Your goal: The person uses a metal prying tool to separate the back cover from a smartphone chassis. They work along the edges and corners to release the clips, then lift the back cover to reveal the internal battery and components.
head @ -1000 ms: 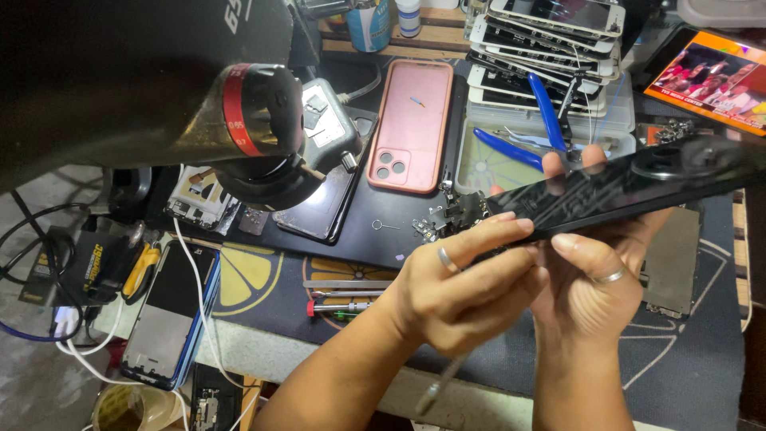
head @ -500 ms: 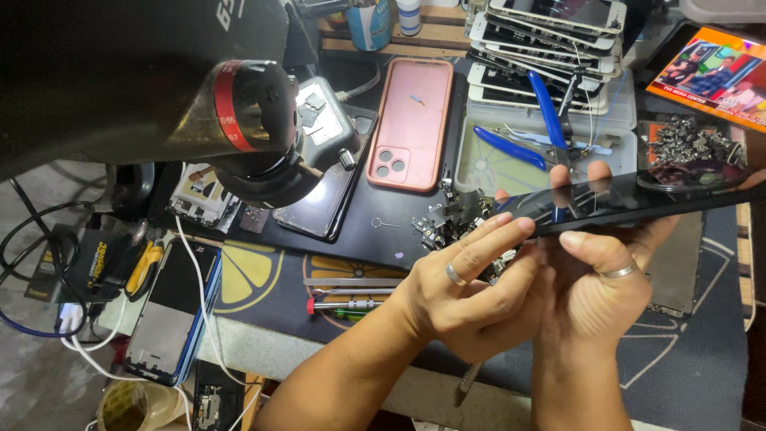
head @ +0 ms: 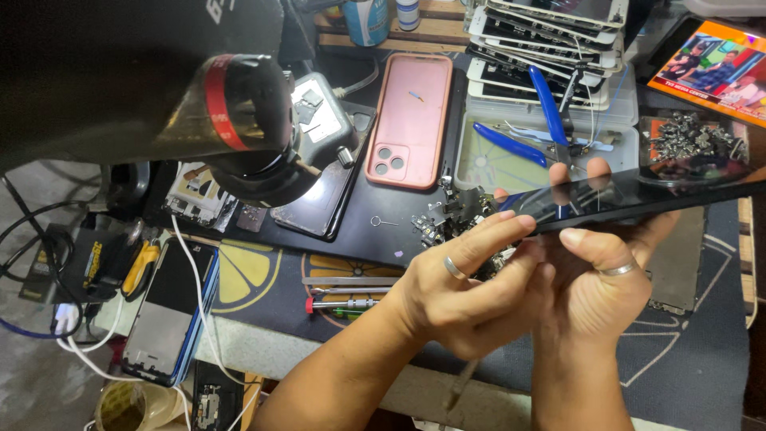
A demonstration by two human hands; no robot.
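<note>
A thin, dark slab-like device (head: 638,195) is held nearly edge-on above the tabletop (head: 702,375), so its face is seen only as a glossy strip of reflections. What kind of device it is cannot be made out with certainty, and its right end is cut off by the frame edge. It is gripped by the right hand (head: 598,291), with the ringed thumb laid on the near edge and the fingertips showing above the far edge. The left hand (head: 463,291) is pressed against the right, its ringed forefinger stretched to the device's left end; the palm and what lies under it are hidden.

The upper left is blocked by a large, blurred black microscope (head: 231,120) with a red ring. Behind the hands, a pink phone case (head: 411,120) is laid flat, and blue-handled pliers (head: 546,104) are rested on a tray near stacked phone screens (head: 550,40). A heap of small metal parts (head: 451,223) is partly covered by the fingers.
</note>
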